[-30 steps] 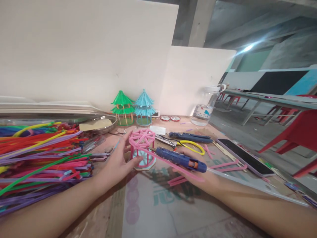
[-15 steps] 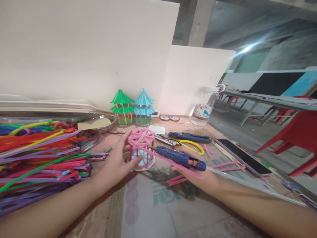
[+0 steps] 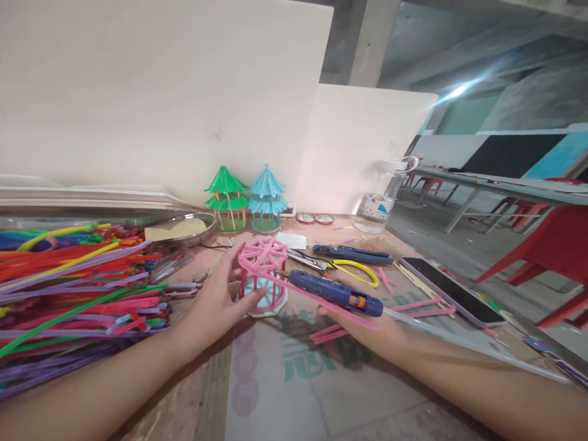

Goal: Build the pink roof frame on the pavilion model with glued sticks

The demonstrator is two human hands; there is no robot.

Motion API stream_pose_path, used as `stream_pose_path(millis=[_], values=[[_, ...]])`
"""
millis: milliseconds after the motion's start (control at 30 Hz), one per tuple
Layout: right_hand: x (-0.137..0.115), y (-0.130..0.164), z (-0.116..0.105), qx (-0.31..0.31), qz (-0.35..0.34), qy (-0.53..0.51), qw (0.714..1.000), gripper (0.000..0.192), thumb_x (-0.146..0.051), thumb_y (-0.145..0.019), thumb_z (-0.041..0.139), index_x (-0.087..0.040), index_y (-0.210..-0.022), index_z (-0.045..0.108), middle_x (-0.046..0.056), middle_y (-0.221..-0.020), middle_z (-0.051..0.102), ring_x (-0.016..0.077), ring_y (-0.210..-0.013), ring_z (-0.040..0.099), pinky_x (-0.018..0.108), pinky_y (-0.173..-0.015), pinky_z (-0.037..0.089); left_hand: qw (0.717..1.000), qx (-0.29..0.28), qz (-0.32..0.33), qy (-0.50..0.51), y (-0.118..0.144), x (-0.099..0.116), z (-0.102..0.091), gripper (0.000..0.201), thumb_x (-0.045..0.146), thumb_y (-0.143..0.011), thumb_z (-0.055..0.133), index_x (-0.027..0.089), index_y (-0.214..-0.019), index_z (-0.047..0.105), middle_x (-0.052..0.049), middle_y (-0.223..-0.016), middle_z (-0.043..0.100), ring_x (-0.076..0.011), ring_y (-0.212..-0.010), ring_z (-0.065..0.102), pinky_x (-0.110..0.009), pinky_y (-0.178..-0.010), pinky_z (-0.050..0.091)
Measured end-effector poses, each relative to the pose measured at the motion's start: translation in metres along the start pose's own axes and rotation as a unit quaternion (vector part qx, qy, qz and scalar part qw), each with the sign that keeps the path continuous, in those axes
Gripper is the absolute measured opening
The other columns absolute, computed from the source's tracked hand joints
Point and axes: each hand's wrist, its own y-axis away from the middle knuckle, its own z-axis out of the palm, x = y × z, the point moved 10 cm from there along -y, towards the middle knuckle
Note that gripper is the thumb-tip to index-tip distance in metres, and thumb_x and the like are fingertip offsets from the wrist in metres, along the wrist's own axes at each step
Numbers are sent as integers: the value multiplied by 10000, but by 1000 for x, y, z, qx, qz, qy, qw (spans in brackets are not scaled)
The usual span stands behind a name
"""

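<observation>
I am steadying the pink pavilion frame (image 3: 263,275) with my left hand (image 3: 219,301), fingers spread round its near side and thumb pressing its base, so it is standing upright on the desk (image 3: 294,392) just left of centre. My right hand (image 3: 367,318) is closing round a blue glue gun (image 3: 334,293) together with a pink straw (image 3: 321,300), the nozzle pointing at the frame's right side, the straw slanting from the frame's rim down across the palm. Lying just beyond: scissors (image 3: 307,261), a second blue glue gun (image 3: 351,253), a yellow cord (image 3: 356,271). Sitting at the right: a phone (image 3: 448,289), loose pink straw pieces (image 3: 416,306). Piled at the left: a heap of coloured straws (image 3: 73,288), a metal tray (image 3: 184,229). Standing against the board: a green pavilion (image 3: 226,199), a blue pavilion (image 3: 267,197), a water bottle (image 3: 382,205).
</observation>
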Motion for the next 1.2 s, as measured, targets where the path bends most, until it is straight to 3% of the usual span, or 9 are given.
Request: stream_pose_path(millis=[333,1200], values=[[-9,0,1,-4,-12,-14,1000,255,-448,-721,700,-230,-700,570,6,-680,601,187,-644,555,303,-600,452,999,-10,-30,-2,-1,-3,0,825,450,-802,667,229,-1493,275,-148,-1457,466,-328,-1302,523,-499,-1066,471],[8,0,2,-5,9,16,1000,279,-497,-733,685,-232,-714,600,12,-687,618,203,-660,577,318,-610,471,1000,2,-20,-12,0,-4,-3,823,471,-798,672,248,-1496,298,-146,-1469,469,-327,-1246,574,-501,-1041,490]])
